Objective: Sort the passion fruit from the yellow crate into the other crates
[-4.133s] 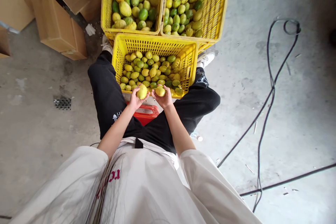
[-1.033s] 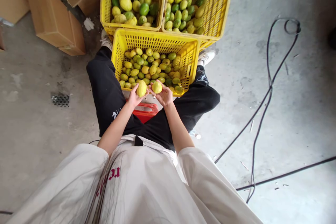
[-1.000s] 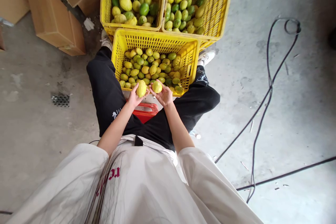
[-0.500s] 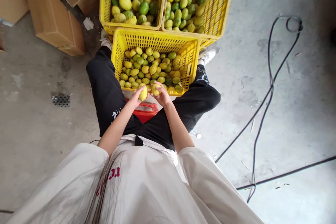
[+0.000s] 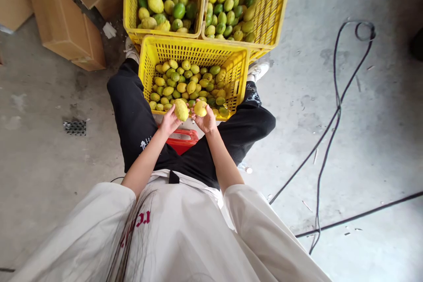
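Note:
In my left hand (image 5: pixel 169 122) is a yellow lemon (image 5: pixel 181 110), tilted, with its upper side in plain view. My right hand (image 5: pixel 206 122) holds a second, rounder-looking lemon (image 5: pixel 200 108) beside it. Both hands are over the near edge of a yellow slatted crate (image 5: pixel 243 59) that stands between my legs. Inside this crate lies a layer of yellow and green lemons (image 5: pixel 191 87). The fingers beneath each held lemon are partly hidden.
Behind stand two more yellow crates, a left one (image 5: pixel 130 4) and a right one (image 5: pixel 276 13), both with green and yellow fruit. Cardboard boxes (image 5: pixel 66 26) are at the upper left. A red plastic object (image 5: pixel 181 141) shows between my legs. Black cable (image 5: pixel 330 132) loops across the floor.
Both lemons have been turned in my hands and now sit higher on the fingers, showing more of their surface. My grip has loosened somewhat. The view has shifted slightly.

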A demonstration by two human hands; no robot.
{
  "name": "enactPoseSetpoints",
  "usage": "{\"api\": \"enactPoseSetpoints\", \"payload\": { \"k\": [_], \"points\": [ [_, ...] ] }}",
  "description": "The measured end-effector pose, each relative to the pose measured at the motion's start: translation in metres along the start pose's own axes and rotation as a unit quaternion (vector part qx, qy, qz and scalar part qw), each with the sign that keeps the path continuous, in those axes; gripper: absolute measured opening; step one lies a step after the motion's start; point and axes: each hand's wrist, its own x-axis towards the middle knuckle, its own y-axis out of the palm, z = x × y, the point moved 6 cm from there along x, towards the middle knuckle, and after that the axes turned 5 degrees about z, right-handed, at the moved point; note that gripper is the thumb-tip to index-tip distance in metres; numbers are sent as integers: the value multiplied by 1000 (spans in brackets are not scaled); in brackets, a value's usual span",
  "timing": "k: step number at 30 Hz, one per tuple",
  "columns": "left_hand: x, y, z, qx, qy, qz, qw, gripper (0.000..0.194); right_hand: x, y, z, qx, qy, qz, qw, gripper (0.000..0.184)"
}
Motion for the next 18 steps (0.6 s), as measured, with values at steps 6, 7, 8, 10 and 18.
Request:
{"api": "enactPoseSetpoints", "payload": {
  "k": [6, 7, 8, 10, 18],
  "points": [
    [11, -21, 6, 61, -9, -82, 995, 26, -1, -8, -11, -57, 92, -55, 993, 24],
    [12, -24, 6, 64, -11, -93, 994, 26, -1, -8, -11, -60, 94, -57, 992, 24],
    [12, -25, 7, 64, -15, -100, 993, 26, 0, -7, -11, -59, 91, -59, 992, 24],
    [13, -25, 8, 58, -26, -99, 993, 26, 1, -8, -10, -50, 75, -69, 994, 25],
    [8, -20, 4, 19, -12, -72, 997, 28, 1, -7, -8, -28, 42, -30, 998, 20]
  ]
}}
